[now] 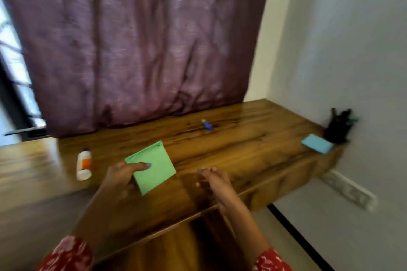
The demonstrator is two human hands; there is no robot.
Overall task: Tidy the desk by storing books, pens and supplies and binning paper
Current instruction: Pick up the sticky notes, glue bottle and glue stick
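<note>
My left hand (123, 174) holds a green square pad of paper (154, 167) by its left edge, thumb on top, just above the wooden desk (242, 145). A little to its right, my right hand (211, 179) hovers over the desk's front part with loosely curled fingers and holds nothing. A white glue bottle (84, 164) lies on its side to the left of the pad. A small blue and yellow object (207, 125) lies further back. A blue sticky-note pad (318, 143) rests at the desk's right end beside a black pen holder (338, 126). The frame is blurred.
A purple curtain (136, 39) hangs behind the desk, and a window shows at the far left. The white wall (352, 50) closes off the right side, with a socket strip (350, 191) below the desk's right end. The desk's front edge runs diagonally below my hands.
</note>
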